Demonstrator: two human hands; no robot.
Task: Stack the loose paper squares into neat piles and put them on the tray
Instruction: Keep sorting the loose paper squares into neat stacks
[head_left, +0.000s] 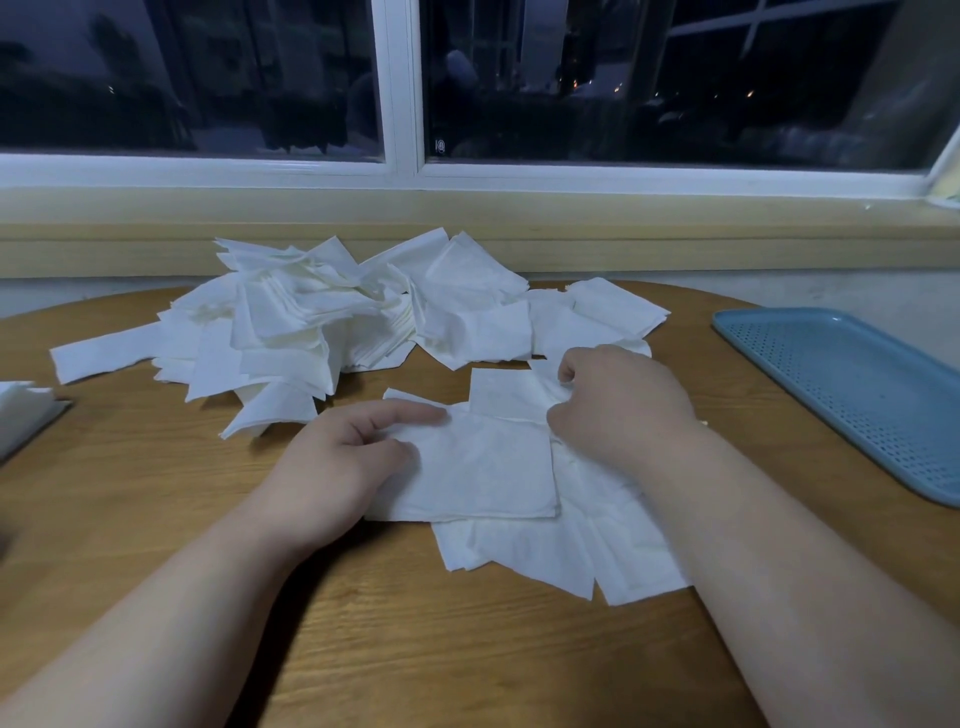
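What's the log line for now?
left hand: holds top square | right hand: pinches far square | loose heap: behind | tray: far right

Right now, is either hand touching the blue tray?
No, the left hand and right hand are both on the paper squares mid-table, while the blue tray lies apart to the right.

Wood table (467, 649) in front of me; white-framed window (402, 104) at 12, dark outside w/ small lights; pale sill (675, 228) below it.
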